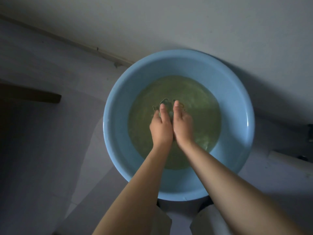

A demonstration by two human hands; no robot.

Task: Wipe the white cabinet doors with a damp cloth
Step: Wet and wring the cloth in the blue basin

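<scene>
Head view: both hands [171, 126] (fingers submerged) in basin [116, 102].

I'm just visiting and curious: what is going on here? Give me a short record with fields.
place: dim room, basin on the floor by a wall
basin: round, light blue, part filled with murky greenish water
left hand: in the water, beside the right
right hand: in the water, thumb up
cloth: dark scrap just past the fingertips, mostly hidden; grip unclear
cabinet doors: not in view
stage: probably wetting or rinsing the cloth; wiping not begun
</scene>
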